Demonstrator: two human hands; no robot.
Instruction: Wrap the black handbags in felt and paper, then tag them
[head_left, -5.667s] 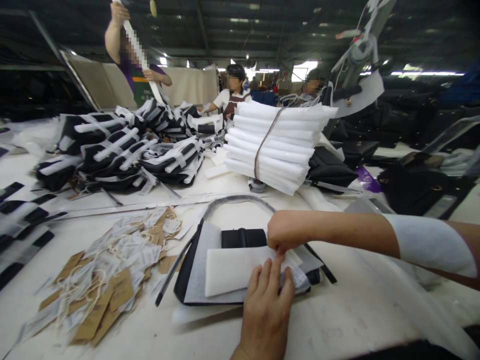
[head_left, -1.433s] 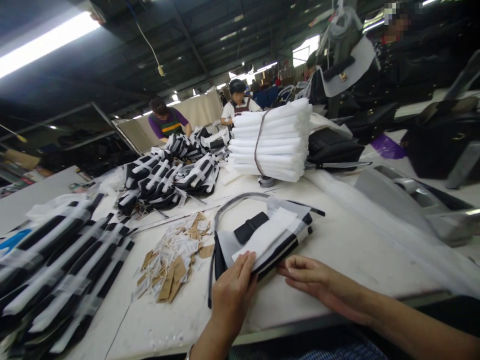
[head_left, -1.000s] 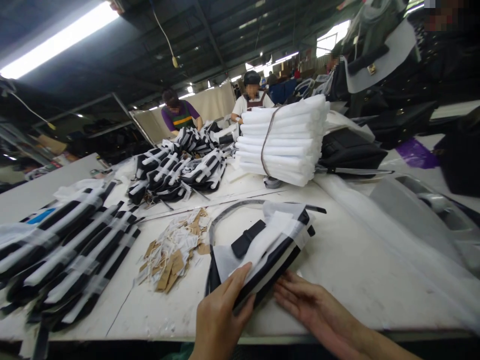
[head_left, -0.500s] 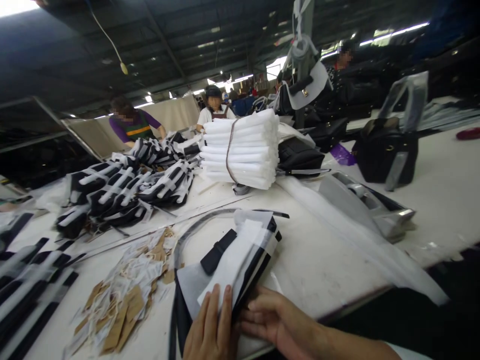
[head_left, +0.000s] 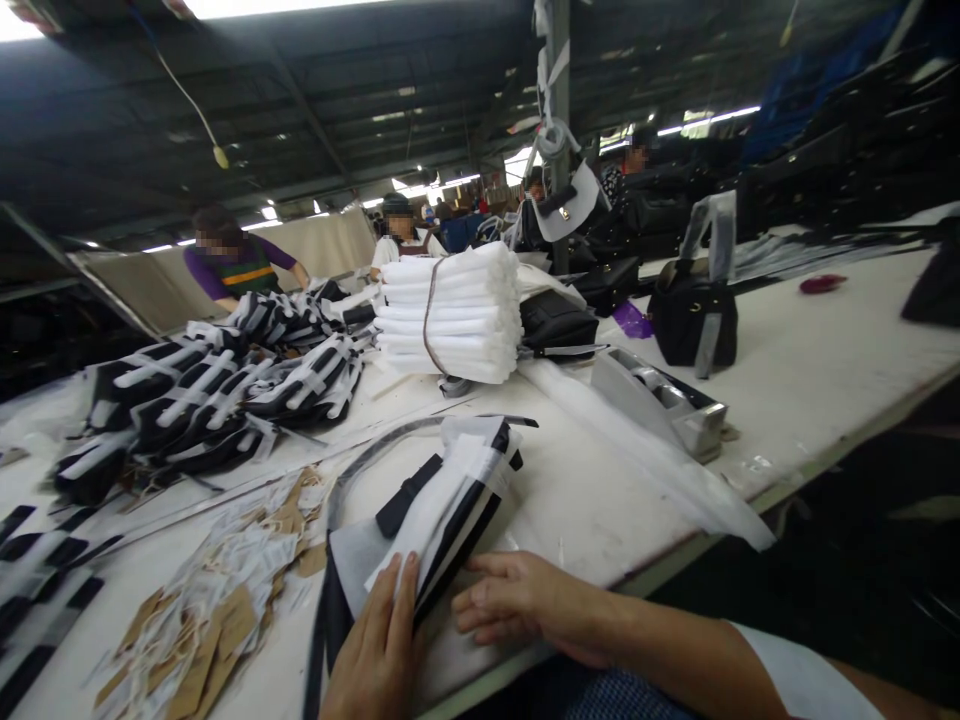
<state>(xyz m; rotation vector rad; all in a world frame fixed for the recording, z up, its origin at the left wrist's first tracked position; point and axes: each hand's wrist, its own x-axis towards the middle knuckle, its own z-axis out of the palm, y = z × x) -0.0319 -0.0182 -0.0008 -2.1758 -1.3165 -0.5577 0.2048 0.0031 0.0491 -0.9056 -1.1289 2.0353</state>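
Observation:
A black handbag point(head_left: 480, 490) lies on the table in front of me, partly covered by white foam-like wrapping point(head_left: 435, 510) and a thin grey-white sheet. Its long strap point(head_left: 352, 455) curves out to the left and far side, and a short black flap or tab point(head_left: 409, 495) lies on top. My left hand point(head_left: 379, 635) rests with fingers stretched out on the near end of the wrapping; its thumb is hidden. Just right of the bag, my right hand point(head_left: 517, 605) hovers with loosely bent, parted fingers and nothing visible in them.
Brown and white tags point(head_left: 217, 610) are heaped at the left. Beyond them lie several wrapped black bags point(head_left: 202, 390). A tied stack of white sheets point(head_left: 450, 315), a metal box point(head_left: 675, 410) and a black handbag point(head_left: 694, 315) stand farther back. Two co-workers point(head_left: 236, 265) are across the table.
My right hand has drawn away from the bag's side, where it was touching or very close. My left hand stays on the wrapping. The camera view has swung to the right.

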